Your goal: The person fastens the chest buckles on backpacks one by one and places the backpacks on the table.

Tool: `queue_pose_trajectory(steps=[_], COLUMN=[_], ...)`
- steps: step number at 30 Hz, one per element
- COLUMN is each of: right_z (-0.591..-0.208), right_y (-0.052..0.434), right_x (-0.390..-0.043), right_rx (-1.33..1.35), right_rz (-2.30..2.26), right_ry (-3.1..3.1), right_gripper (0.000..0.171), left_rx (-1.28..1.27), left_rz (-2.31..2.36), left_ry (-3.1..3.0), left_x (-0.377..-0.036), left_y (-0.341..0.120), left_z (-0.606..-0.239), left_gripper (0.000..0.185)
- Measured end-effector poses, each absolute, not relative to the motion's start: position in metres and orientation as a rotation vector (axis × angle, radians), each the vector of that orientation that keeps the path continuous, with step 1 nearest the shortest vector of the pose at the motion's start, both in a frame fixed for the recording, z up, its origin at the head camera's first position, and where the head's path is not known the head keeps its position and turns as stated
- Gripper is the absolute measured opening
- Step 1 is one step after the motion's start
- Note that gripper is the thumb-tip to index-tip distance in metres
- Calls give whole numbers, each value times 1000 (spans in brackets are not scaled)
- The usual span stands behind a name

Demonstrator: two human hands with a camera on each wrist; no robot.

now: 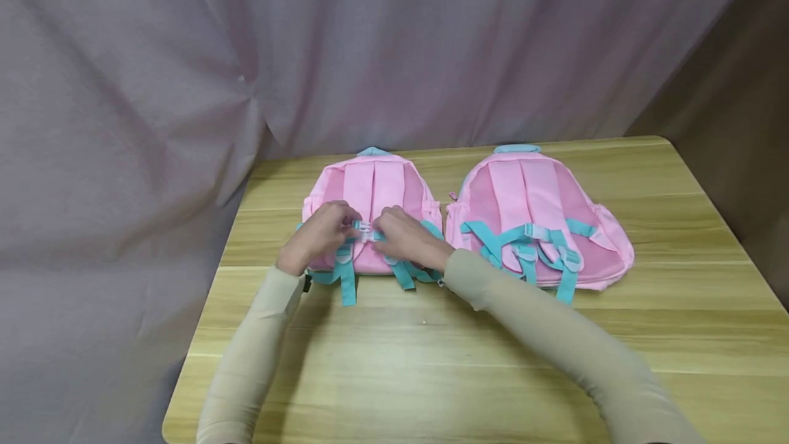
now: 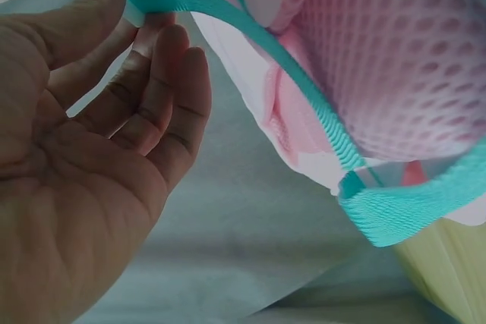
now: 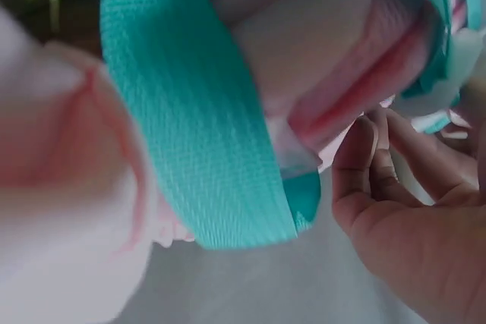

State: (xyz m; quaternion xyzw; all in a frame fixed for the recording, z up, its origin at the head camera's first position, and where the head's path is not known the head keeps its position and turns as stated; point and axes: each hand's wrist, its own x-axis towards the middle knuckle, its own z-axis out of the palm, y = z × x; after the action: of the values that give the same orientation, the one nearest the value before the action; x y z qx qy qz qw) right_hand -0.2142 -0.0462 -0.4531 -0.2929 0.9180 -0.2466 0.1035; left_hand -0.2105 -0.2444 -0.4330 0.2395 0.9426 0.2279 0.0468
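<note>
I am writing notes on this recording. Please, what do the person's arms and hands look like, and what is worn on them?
Both arms wear long, close-fitting sleeves of plain beige cloth, the left sleeve and the right sleeve alike, ending at the wrists. The left hand and the right hand are bare: no gloves, rings or watch show.

Head view looks down and forward over the table — both wrist views sit very close, sharing the left backpack's teal straps.

Both arms wear long, close-fitting sleeves of plain pale beige cloth, smooth and unmarked, ending at the wrists; the left hand and right hand are bare, without gloves, rings or watch
</note>
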Motion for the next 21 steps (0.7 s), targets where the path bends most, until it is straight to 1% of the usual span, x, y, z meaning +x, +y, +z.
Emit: queue_pose_trajectory(steps=[2,8,18,21], right_z=[-456,-465,-462,-460], right_y=[-49,-53,-50,-47], right_x=[-214,-216,-215,-215], right_rx=[-841,-881,-825,-798], right_rz=[-701,-649,-782,-822], right_ry=[2715,2783,2782,2784], right_gripper=[18,9,7,9], left_rx=[726,713,611,599], left_rz=[707,761,878,900], left_ry=[2885,2895,2902,2900], left_x=[-211,-211,-207,-206], left_y=[-245,-248,-255,-258], left_z=[-435,-440,-441,-441], left_gripper=[16,16,15,14])
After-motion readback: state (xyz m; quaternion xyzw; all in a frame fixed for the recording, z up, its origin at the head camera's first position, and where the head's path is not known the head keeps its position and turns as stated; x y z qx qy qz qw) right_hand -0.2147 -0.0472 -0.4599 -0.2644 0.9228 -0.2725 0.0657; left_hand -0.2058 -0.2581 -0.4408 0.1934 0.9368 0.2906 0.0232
